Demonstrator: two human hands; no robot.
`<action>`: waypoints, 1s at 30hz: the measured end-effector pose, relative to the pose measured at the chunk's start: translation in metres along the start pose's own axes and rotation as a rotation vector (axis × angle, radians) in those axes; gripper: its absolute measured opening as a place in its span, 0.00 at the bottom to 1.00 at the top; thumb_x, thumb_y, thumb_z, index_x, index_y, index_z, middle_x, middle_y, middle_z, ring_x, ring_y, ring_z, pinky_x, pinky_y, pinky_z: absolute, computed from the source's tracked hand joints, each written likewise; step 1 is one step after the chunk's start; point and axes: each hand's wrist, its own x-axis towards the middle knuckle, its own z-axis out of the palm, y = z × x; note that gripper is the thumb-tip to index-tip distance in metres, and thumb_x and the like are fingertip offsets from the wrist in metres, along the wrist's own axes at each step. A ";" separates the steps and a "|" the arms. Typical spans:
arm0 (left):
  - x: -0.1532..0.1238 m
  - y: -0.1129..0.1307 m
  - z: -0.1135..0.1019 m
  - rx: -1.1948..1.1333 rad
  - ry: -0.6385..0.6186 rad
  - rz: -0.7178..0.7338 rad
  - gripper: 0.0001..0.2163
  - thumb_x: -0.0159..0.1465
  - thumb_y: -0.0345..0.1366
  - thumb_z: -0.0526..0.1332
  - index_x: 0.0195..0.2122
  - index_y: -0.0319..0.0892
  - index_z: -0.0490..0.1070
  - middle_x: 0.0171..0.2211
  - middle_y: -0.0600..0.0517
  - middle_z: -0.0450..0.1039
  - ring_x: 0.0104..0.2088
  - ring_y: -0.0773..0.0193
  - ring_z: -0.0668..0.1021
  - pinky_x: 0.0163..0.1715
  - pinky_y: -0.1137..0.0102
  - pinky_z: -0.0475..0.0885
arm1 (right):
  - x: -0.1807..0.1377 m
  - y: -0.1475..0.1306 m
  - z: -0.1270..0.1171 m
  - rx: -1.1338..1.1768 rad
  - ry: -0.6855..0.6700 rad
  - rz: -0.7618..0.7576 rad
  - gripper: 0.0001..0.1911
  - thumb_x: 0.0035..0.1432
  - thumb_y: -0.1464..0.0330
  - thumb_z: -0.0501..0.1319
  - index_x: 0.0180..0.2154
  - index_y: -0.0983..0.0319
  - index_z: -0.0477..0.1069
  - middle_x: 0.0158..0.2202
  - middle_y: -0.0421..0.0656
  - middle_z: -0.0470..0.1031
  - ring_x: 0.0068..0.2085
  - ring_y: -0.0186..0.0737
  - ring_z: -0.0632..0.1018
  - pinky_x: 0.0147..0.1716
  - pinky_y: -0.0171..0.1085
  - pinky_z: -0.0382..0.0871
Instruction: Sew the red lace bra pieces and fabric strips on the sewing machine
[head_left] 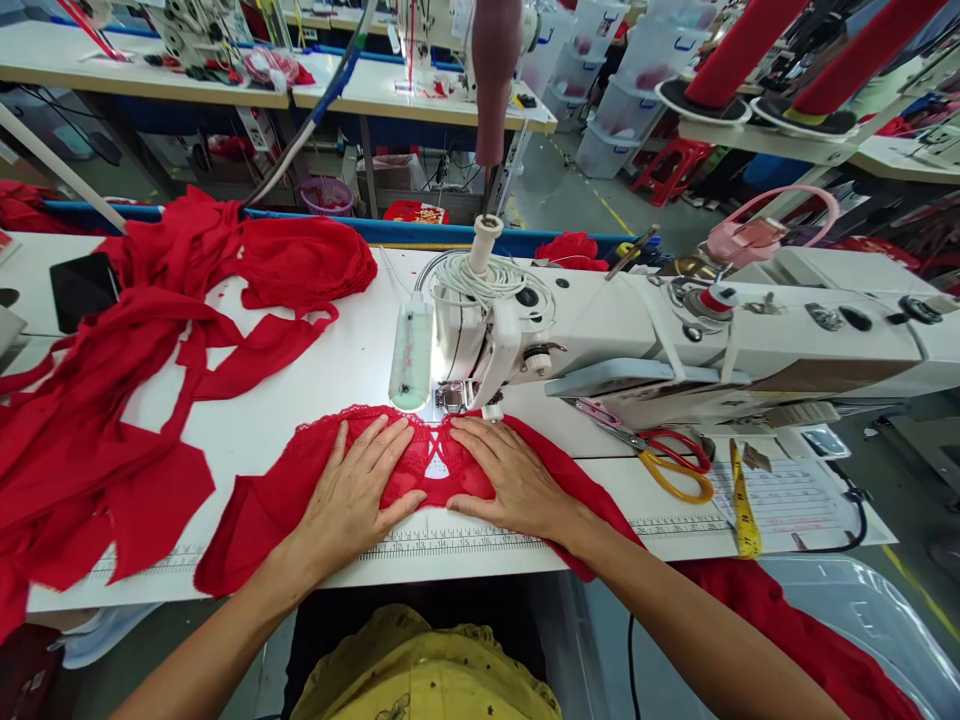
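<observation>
A red lace garment piece (435, 491) lies spread on the white sewing table, with a crossed-strap cut-out at its middle. My left hand (360, 480) rests flat on its left half, fingers stretched toward the lace edge. On the other half lies my right hand (514, 475), palm down and fingers extended. The presser foot (452, 397) of the sewing machine (585, 330) stands just beyond the fingertips, at the lace edge. Whether the foot presses on the fabric I cannot tell. A lit, greenish clear plate (411, 355) is left of the foot.
Red fabric pieces (165, 330) heap on the left beside a black phone (84, 290). Scissors (675, 465), a yellow tape measure (744, 500) and a written sheet (795, 505) lie right. A clear plastic bin (862, 590) with red fabric stands below the table's right edge.
</observation>
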 end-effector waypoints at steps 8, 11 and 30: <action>0.000 -0.001 0.001 0.016 -0.017 0.002 0.32 0.70 0.52 0.53 0.70 0.41 0.50 0.67 0.44 0.62 0.68 0.49 0.61 0.68 0.42 0.47 | 0.000 0.002 0.002 -0.009 -0.001 0.000 0.43 0.59 0.48 0.65 0.66 0.63 0.58 0.66 0.53 0.63 0.65 0.55 0.66 0.64 0.57 0.61; 0.000 -0.001 0.001 0.011 -0.022 -0.005 0.32 0.70 0.52 0.53 0.70 0.42 0.50 0.67 0.43 0.62 0.68 0.48 0.62 0.68 0.42 0.48 | 0.000 0.002 0.003 -0.012 0.008 0.002 0.43 0.59 0.48 0.64 0.67 0.62 0.57 0.66 0.53 0.64 0.64 0.54 0.67 0.64 0.57 0.61; -0.001 -0.001 0.000 -0.004 -0.012 -0.007 0.32 0.70 0.51 0.54 0.71 0.43 0.49 0.67 0.44 0.61 0.68 0.49 0.61 0.68 0.43 0.46 | 0.000 0.001 0.001 0.005 -0.004 0.008 0.42 0.58 0.50 0.66 0.66 0.62 0.58 0.67 0.53 0.62 0.66 0.54 0.65 0.65 0.57 0.59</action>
